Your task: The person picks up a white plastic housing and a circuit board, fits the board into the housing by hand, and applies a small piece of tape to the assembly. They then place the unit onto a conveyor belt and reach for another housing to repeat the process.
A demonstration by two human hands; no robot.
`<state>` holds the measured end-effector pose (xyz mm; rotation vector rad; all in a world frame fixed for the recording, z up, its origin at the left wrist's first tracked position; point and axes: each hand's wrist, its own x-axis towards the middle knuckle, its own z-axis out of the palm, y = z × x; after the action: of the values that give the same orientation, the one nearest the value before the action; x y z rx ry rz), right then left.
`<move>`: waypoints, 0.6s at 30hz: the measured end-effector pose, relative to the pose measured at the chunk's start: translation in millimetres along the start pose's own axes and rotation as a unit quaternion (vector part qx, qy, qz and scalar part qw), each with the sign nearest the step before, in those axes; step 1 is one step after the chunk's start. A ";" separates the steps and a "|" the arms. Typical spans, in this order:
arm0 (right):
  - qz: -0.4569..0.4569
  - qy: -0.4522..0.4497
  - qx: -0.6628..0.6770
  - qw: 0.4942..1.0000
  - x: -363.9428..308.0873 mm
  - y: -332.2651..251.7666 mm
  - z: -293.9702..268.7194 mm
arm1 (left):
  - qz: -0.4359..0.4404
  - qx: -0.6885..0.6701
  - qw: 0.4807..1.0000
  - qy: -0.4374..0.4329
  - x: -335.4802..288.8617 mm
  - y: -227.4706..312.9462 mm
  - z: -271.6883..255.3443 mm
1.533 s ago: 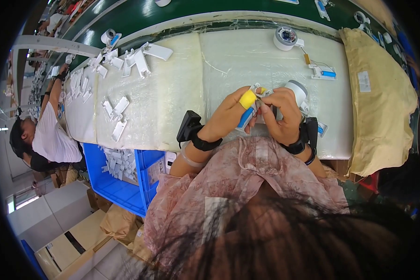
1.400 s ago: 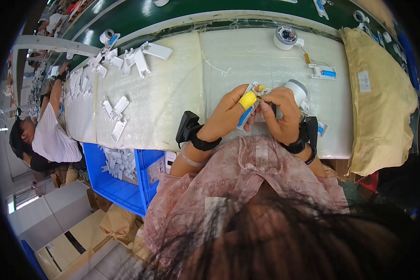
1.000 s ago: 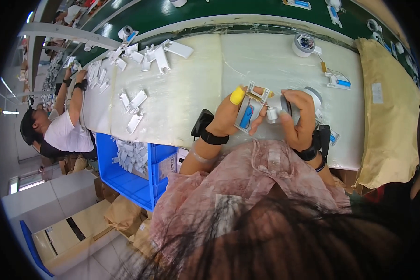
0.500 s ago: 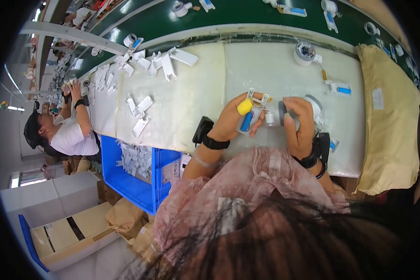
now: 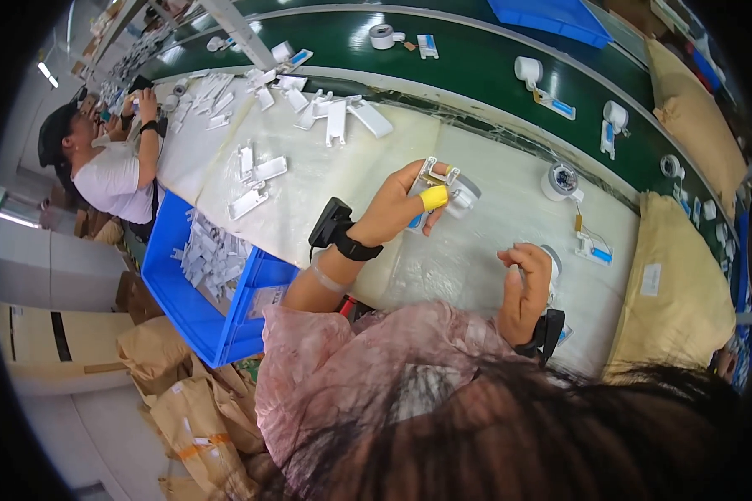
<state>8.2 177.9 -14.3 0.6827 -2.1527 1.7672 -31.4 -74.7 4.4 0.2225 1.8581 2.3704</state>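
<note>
Where the left hand [image 5: 393,205] grips, a white bracket [image 5: 429,164] protrudes

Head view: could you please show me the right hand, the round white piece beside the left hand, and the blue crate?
Right hand [image 5: 529,294], head view: middle of the hand.
Round white piece [image 5: 460,200], head view: its white body.
Blue crate [image 5: 237,329], head view: its right wall.

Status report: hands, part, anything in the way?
Left hand grips white housing with blue battery. Right hand open, nothing visible in it. Nearby: grey-and-white round unit, partly hidden behind right hand.
</note>
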 end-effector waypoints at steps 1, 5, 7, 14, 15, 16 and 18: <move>0.007 -0.003 -0.003 1.000 0.0 -0.3 -0.2 | 0.002 -0.001 1.000 0.004 1.5 1.4 -0.1; 0.030 -0.004 -0.010 0.999 -0.7 5.1 1.4 | 0.078 0.010 0.997 0.012 5.0 9.9 0.5; 0.031 -0.016 -0.026 0.999 -0.3 8.5 0.1 | 0.092 0.025 0.995 0.011 4.4 11.9 1.0; 0.085 -0.051 -0.003 0.995 3.0 6.9 6.7 | 0.088 0.039 0.995 -0.011 7.5 4.5 -6.6; 0.085 -0.049 -0.003 0.995 3.4 8.6 6.9 | 0.084 0.032 0.996 -0.013 9.7 4.3 -7.5; 0.084 -0.056 -0.004 0.995 3.2 10.1 7.6 | 0.084 0.033 0.996 -0.014 11.4 5.8 -9.0; 0.081 -0.060 -0.005 0.995 5.0 9.8 7.7 | 0.007 0.064 0.998 -0.008 19.1 10.7 -13.4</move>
<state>-0.5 170.9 -21.8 0.6421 -2.3558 1.8373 -52.8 -86.4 12.4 0.2683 2.0096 2.2535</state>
